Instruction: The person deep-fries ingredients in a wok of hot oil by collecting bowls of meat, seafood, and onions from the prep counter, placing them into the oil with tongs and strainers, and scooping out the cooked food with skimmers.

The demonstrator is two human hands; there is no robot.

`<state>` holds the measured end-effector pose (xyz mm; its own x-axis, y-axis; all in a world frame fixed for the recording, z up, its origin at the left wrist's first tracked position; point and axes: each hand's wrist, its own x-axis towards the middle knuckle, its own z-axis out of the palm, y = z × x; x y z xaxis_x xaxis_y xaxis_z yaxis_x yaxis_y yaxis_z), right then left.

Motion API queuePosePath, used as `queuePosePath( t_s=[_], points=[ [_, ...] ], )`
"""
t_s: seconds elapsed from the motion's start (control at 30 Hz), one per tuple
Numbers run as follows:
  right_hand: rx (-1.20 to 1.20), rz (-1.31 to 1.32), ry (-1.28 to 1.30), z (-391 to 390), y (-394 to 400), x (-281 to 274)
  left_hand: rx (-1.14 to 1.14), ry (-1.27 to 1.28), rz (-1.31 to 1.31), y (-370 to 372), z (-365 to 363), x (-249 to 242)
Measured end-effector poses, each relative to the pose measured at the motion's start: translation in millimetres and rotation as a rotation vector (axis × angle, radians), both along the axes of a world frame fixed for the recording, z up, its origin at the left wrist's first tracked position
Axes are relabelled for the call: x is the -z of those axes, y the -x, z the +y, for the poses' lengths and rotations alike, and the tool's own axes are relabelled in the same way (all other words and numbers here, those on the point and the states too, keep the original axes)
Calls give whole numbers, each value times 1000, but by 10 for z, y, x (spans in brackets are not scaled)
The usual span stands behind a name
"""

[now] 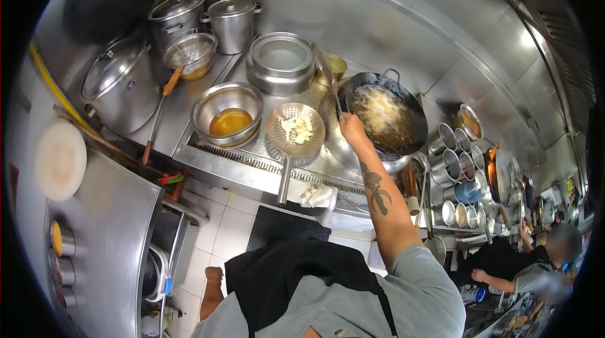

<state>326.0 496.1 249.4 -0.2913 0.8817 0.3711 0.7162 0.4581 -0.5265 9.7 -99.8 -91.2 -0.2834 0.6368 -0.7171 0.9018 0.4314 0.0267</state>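
My right hand [351,125] is closed round the lower end of a long metal handle [329,79] at the left rim of a black wok [413,120]. Inside the wok, pale foaming oil [381,108] bubbles over food that is hidden. Down at my side hangs my left hand [214,273], its fingers curled in, with nothing showing in it. A perforated strainer [277,125] holding pale slices [297,128] rests on the stove in front of me, its handle pointing at me. Left of it stands a steel bowl [200,101] with amber liquid.
Behind the strainer is a round steel pot [280,86] of cloudy liquid. Lidded pots [233,26] and a wire strainer [189,54] line the back left. Several seasoning containers [446,168] crowd the right. A co-worker [529,262] stands at the far right; a steel counter [113,231] runs along my left.
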Motion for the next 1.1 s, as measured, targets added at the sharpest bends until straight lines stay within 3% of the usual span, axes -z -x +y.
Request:
queuePosePath(
  t_s=[0.1, 0.2, 0.3, 0.33, 0.37, 0.43, 0.5, 0.57, 0.6, 0.7, 0.73, 0.83, 0.87, 0.9, 1.0, 1.1],
  points=[
    [70, -9, 45, -62, 211, 23, -117, 53, -61, 60, -23, -323],
    [127, 70, -10, -154, 333, -98, -90, 48, -20, 194, -120, -296],
    [62, -30, 322, -10, 328, -91, -68, 50, -24, 367, -26, -264],
    [69, -36, 131, 14, 310, -73, -655, -122, -277, 490, -185, 273],
    [-32, -110, -177, 175, 210, 77, -534, -135, -257, 586, -196, 555],
    [0, 228, 344, -186, 383, -302, -292, -159, -215, 672, -143, 721],
    [-86, 432, 377, -415, 595, -250, -306, -55, -180, 620, -4, 577],
    [-197, 775, 655, -898, 919, -410, -270, -72, -196, 625, -17, 580],
    [-210, 908, 772, -1093, 1069, -415, -465, -147, -294, 661, -45, 799],
    [-194, 1026, 1077, -1525, 1432, -212, -776, -216, -406, 634, 51, 828],
    [-203, 1075, 1173, -1636, 1551, -43, 69, -403, -75, 603, 61, 515],
    [-271, 1112, 1337, -1978, 1862, 390, -632, -466, -563, 474, 573, 148],
    [-255, 1088, 1365, -2057, 1950, 524, -523, -628, -660, 444, 701, 123],
    [-241, 1066, 1390, -2126, 2021, 615, -978, -453, -801, 269, 1020, -551],
    [-283, 1042, 1464, -2259, 2156, 685, -1016, -427, -1101, 35, 1590, -1110],
    [-321, 870, 1495, -2265, 2147, 770, -891, -305, -1280, -241, 2156, -1408]
  ],
)
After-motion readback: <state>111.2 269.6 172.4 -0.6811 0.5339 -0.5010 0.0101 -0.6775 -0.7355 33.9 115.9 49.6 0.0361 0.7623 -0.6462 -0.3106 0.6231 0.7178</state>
